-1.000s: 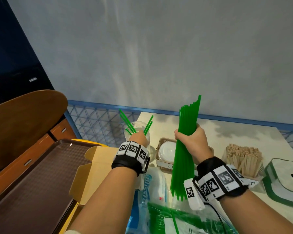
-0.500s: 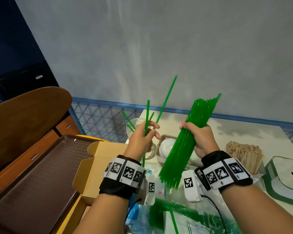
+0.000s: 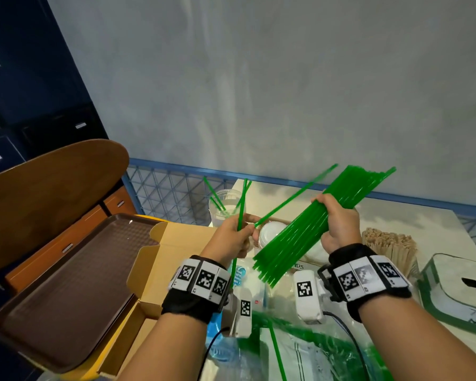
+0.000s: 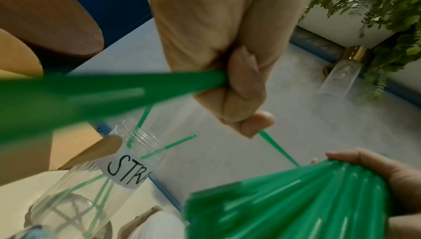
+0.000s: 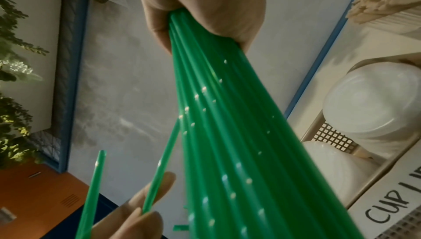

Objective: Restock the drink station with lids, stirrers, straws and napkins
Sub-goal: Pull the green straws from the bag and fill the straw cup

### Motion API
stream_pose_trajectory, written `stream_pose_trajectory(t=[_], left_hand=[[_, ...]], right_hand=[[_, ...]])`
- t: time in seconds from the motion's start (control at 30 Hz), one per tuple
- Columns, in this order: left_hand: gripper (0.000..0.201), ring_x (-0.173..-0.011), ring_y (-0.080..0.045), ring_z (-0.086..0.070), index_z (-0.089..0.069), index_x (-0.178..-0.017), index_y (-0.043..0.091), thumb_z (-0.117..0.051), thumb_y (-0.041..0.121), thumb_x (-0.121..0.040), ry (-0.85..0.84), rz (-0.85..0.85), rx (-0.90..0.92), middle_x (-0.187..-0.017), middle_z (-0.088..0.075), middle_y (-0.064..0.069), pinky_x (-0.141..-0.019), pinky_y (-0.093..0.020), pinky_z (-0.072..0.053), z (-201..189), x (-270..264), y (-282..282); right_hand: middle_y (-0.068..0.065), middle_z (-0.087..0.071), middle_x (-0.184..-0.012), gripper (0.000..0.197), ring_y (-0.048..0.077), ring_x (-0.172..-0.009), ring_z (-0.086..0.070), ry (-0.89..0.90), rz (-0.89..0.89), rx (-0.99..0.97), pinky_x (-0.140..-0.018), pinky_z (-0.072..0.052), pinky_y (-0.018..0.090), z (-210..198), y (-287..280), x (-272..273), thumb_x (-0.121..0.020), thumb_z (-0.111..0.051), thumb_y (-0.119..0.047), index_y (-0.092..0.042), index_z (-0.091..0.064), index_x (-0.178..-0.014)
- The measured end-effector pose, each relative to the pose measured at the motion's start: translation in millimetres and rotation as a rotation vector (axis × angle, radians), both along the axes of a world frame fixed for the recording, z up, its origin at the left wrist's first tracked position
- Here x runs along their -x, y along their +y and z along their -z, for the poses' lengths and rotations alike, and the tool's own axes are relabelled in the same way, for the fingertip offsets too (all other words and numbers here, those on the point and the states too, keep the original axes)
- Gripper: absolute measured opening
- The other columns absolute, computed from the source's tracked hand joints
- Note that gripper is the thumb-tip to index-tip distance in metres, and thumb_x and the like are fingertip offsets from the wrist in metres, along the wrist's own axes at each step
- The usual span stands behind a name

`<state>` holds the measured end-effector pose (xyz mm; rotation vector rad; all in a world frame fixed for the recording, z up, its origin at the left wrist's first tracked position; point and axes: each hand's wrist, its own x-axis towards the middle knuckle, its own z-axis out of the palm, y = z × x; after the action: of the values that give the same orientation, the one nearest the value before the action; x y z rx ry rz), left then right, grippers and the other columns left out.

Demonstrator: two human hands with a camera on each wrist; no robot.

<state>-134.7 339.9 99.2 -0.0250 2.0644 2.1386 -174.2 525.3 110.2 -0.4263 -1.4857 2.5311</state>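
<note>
My right hand (image 3: 337,224) grips a thick bundle of green straws (image 3: 311,226) around its middle, tilted with the tops up to the right; the bundle (image 5: 223,134) fills the right wrist view. My left hand (image 3: 235,237) holds two loose green straws (image 3: 241,210) in its curled fingers (image 4: 239,88), one nearly upright and one slanting toward the bundle. Behind the left hand stands a clear jar (image 3: 226,206) labelled for straws (image 4: 129,171) with a few straws in it.
A basket of white cup lids (image 5: 369,116) sits behind the bundle, wooden stirrers (image 3: 388,243) to its right, a green-edged napkin box (image 3: 456,292) at far right. An open cardboard box (image 3: 165,259), a brown tray (image 3: 61,281) and plastic bags (image 3: 300,353) lie nearer me.
My left hand left the jar and drew two straws out of the bundle. The right hand tilted the bundle from upright over to the right.
</note>
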Motion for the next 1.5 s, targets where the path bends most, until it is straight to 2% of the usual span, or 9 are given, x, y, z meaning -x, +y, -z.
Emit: stream_pose_trajectory(t=[0.07,0.23,0.4,0.57,0.77,0.83,0.93,1.2,1.5], left_hand=[[0.018,-0.031,-0.001,-0.026,-0.051,-0.103,0.010,-0.035,0.002,-0.099,-0.011,0.053,0.046,-0.051,-0.055,0.007,-0.035,-0.009,-0.021,-1,-5,1],[0.018,-0.034,-0.001,-0.026,-0.050,-0.110,0.007,-0.037,0.004,-0.099,-0.034,0.128,0.122,-0.060,-0.053,0.004,-0.035,-0.011,-0.021,0,-17,3],[0.015,-0.032,0.001,-0.028,-0.055,-0.099,0.007,-0.039,0.009,-0.099,-0.069,0.108,0.181,-0.065,-0.049,0.001,-0.033,-0.011,-0.022,0,-25,7],[0.005,-0.040,-0.004,-0.032,-0.048,-0.094,0.012,-0.045,0.014,-0.097,-0.065,-0.026,0.282,-0.073,-0.049,0.000,-0.037,-0.015,-0.030,-9,-31,-6],[0.021,-0.046,-0.016,-0.037,-0.051,-0.087,0.008,-0.038,0.019,-0.100,-0.050,-0.428,0.582,-0.065,-0.051,-0.004,-0.042,-0.021,-0.032,-17,-40,-69],[0.021,-0.052,-0.016,-0.045,-0.055,-0.086,0.006,-0.044,0.020,-0.097,-0.189,-0.331,0.898,-0.069,-0.055,-0.005,-0.048,-0.024,-0.038,-3,-50,-89],[0.023,-0.086,-0.023,-0.060,-0.059,-0.100,0.004,-0.056,0.025,-0.092,-0.389,-0.169,1.149,-0.095,-0.064,-0.009,-0.075,-0.030,-0.046,34,-65,-99],[0.034,-0.104,-0.021,-0.061,-0.058,-0.113,0.006,-0.063,0.028,-0.087,-0.645,-0.126,1.126,-0.116,-0.064,-0.008,-0.085,-0.026,-0.048,106,-94,-95],[0.033,-0.115,-0.027,-0.057,-0.058,-0.118,0.002,-0.043,0.023,-0.098,-0.626,0.016,1.145,-0.124,-0.060,-0.014,-0.095,-0.030,-0.044,88,-85,-84]], right_hand=[[-0.004,-0.064,-0.065,0.010,0.013,-0.059,-0.058,0.013,-0.046,0.025,-0.062,-0.051,0.028,-4,1,-3,-0.079,-0.061,0.000,-0.010,-0.061,-0.079],[-0.010,-0.072,-0.079,0.014,0.005,-0.065,-0.060,0.043,-0.081,0.044,-0.068,-0.052,0.028,-8,2,-8,-0.085,-0.058,-0.001,-0.009,-0.066,-0.095],[0.003,-0.065,-0.075,0.007,0.012,-0.067,-0.062,0.037,-0.105,0.014,-0.069,-0.054,0.030,-10,-1,-14,-0.085,-0.062,-0.003,-0.009,-0.063,-0.083],[0.009,-0.063,-0.084,0.010,0.021,-0.075,-0.061,0.046,-0.116,-0.083,-0.079,-0.054,0.040,-9,-9,-14,-0.081,-0.066,-0.004,-0.009,-0.061,-0.088],[0.005,-0.062,-0.083,0.021,0.021,-0.077,-0.059,0.078,-0.071,-0.107,-0.079,-0.053,0.038,-6,-13,-15,-0.075,-0.069,-0.001,-0.008,-0.062,-0.095],[0.004,-0.062,-0.082,0.024,0.018,-0.073,-0.059,0.082,-0.086,-0.112,-0.074,-0.054,0.035,-5,-15,-16,-0.076,-0.068,-0.001,-0.007,-0.061,-0.099],[0.003,-0.061,-0.080,0.019,0.017,-0.070,-0.059,0.078,-0.102,-0.122,-0.068,-0.052,0.031,-3,-20,-19,-0.076,-0.068,0.000,-0.012,-0.060,-0.090],[0.003,-0.059,-0.074,0.018,0.015,-0.060,-0.059,0.070,-0.120,-0.146,-0.059,-0.052,0.027,3,-26,-21,-0.076,-0.067,0.001,-0.011,-0.058,-0.086],[0.003,-0.060,-0.076,0.024,0.011,-0.057,-0.060,0.065,-0.123,-0.145,-0.060,-0.052,0.026,7,-33,-22,-0.077,-0.066,-0.001,-0.007,-0.059,-0.099]])
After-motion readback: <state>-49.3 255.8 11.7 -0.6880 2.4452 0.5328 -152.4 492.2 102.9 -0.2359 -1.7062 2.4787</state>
